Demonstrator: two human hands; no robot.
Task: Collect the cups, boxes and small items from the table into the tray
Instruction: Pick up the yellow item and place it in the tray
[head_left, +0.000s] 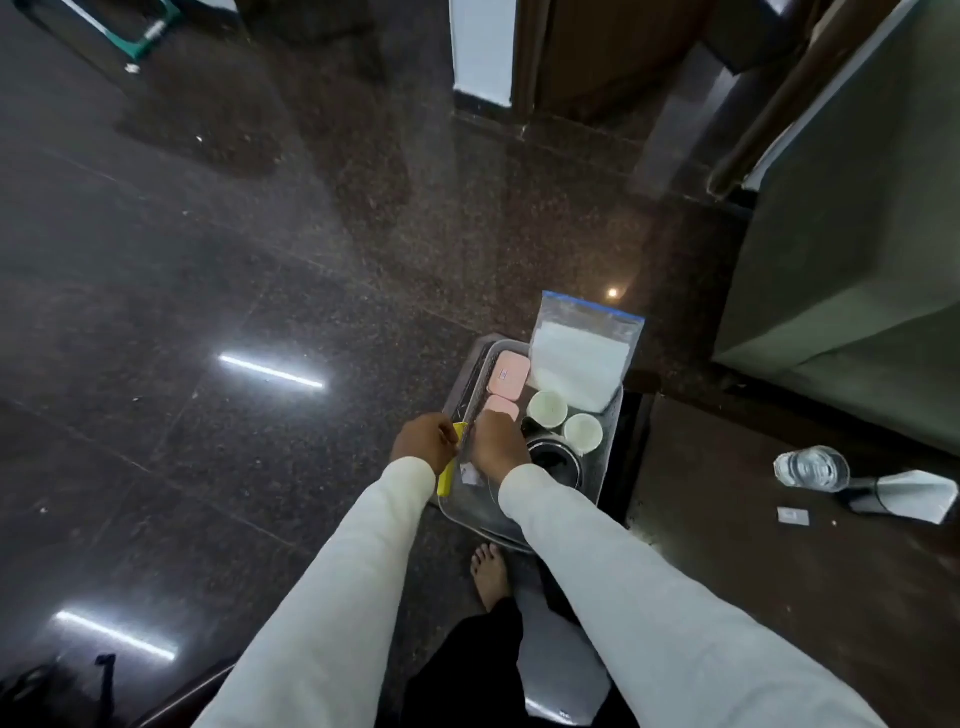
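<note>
A clear plastic tray (612, 415) sits low in front of me, left of the dark table (753, 571). It holds two pink boxes (508, 375), two white cups (547, 408), a dark round container (556, 460) and a zip bag of white material (576, 358). My left hand (423, 439) is at the tray's left rim, closed on a flat yellow item (447, 475) that stands along that rim. My right hand (498, 444) reaches over the tray's near left corner, its fingers curled down next to the yellow item and the nearer pink box. Its fingertips are hidden.
On the table at right lie a clear water bottle (811, 467), a white folded paper piece (914, 493) and a small white sachet (793, 515). A grey cabinet (852, 234) stands behind. The glossy dark floor (208, 312) spreads left, and my bare foot (488, 571) is below the tray.
</note>
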